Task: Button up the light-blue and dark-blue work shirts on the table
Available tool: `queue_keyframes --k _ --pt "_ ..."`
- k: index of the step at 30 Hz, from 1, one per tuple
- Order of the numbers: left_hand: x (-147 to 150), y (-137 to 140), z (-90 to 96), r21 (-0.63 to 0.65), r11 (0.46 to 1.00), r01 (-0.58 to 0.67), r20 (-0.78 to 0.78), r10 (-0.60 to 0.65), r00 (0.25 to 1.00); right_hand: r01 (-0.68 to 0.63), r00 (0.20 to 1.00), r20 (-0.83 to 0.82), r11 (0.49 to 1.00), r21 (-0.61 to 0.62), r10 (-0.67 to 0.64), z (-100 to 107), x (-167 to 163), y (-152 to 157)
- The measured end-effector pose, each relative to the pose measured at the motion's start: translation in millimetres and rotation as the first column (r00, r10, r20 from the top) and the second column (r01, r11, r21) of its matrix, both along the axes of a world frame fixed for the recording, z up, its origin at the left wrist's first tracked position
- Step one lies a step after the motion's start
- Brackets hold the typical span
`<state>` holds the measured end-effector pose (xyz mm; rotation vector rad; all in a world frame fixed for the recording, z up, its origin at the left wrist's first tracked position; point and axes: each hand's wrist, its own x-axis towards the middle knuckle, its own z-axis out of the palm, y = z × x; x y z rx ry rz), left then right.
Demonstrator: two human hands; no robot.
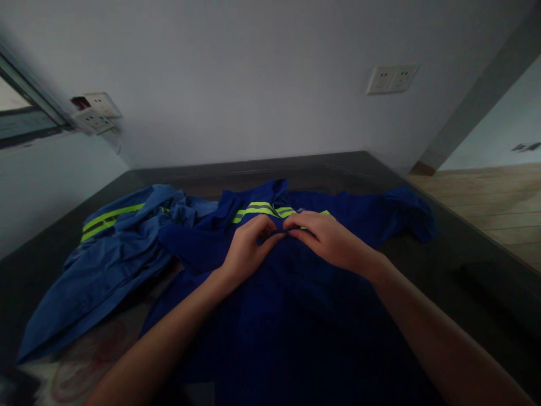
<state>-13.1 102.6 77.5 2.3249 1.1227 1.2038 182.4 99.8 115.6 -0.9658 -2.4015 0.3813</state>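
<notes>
A dark blue work jacket point(270, 304) with yellow-green and grey reflective bands lies spread out, its collar toward the wall and one sleeve stretched to the right. Over its front, just below the chest bands, my left hand point(252, 245) pinches the cloth between thumb and fingers. My right hand point(321, 234) pinches the same front edge close beside it, the fingertips of both hands nearly meeting. Whatever small part of the edge sits between the fingertips is too dark to make out.
A lighter blue garment point(114, 254) with yellow-green bands lies crumpled at the left, touching the jacket. The dark tabletop point(338, 166) meets a pale wall with sockets point(392, 79). A dark flat object point(499, 293) lies at the right. Wooden flooring point(499, 208) shows beyond the table edge.
</notes>
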Motion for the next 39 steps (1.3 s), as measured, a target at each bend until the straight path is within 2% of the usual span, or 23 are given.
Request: queue_keyframes --k 5,13,15,18,21,23,24,26,28,30,32,35,37,39 --pt "-1.5 -4.5 1.9 0.153 0.988 0.026 -0.14 -0.004 0.99 -0.035 0.999 0.003 0.999 -0.037 0.035 3.3 4.2 0.9" --pt "0.1 -17.6 6.6 0.24 0.97 0.047 -0.224 0.009 0.974 -0.085 0.996 -0.027 0.99 -0.115 0.083 8.1 11.5 4.4" --pt "4.6 -26.7 10.8 0.167 0.981 0.099 -0.253 -0.054 0.966 -0.115 0.993 -0.001 0.988 -0.103 0.116 6.2 13.4 6.3" --pt "13.1 -41.1 17.6 -0.04 0.977 0.207 -0.3 -0.21 0.931 -0.139 0.984 0.096 0.987 -0.082 0.147 -0.7 14.4 9.7" --pt "18.0 -47.7 23.8 -0.241 0.917 0.317 -0.319 -0.384 0.867 -0.073 0.972 0.219 0.995 -0.067 0.086 -11.1 11.6 11.3" --pt "17.4 -44.4 26.5 -0.327 0.869 0.372 -0.276 -0.465 0.841 -0.044 0.958 0.276 0.993 -0.107 0.072 -16.8 8.3 10.4" --pt "16.1 -40.5 27.0 -0.332 0.862 0.383 -0.235 -0.469 0.851 -0.046 0.956 0.281 0.989 -0.143 0.085 -18.5 6.6 9.5" --pt "12.3 -29.2 25.0 -0.272 0.901 0.339 -0.135 -0.384 0.913 -0.052 0.964 0.245 0.977 -0.205 0.102 -19.0 4.0 7.2" --pt "8.3 -16.0 18.7 -0.195 0.957 0.213 -0.047 -0.226 0.973 -0.044 0.975 0.205 0.975 -0.218 0.09 -15.8 3.2 5.4" --pt "5.1 -4.4 9.3 -0.204 0.973 0.109 -0.031 -0.118 0.993 -0.018 0.979 0.195 0.98 -0.197 0.057 -10.7 4.5 5.2" --pt "3.2 3.5 -1.1 -0.306 0.949 0.076 -0.102 -0.112 0.988 0.023 0.982 0.189 0.985 -0.172 0.01 -5.4 7.3 6.2" --pt "2.6 9.8 -13.1 -0.505 0.859 0.085 -0.186 -0.205 0.961 0.08 0.988 0.144 0.986 -0.148 -0.058 -0.4 10.0 7.5" --pt "3.1 13.0 -17.6 -0.585 0.802 0.124 -0.089 -0.216 0.972 0.067 0.991 0.122 0.988 -0.142 -0.05 0.1 7.8 6.0" --pt "3.7 16.8 -20.5 -0.625 0.755 0.196 0.09 -0.179 0.98 0.033 0.991 0.129 0.991 -0.128 -0.016 -2.4 1.1 2.0"
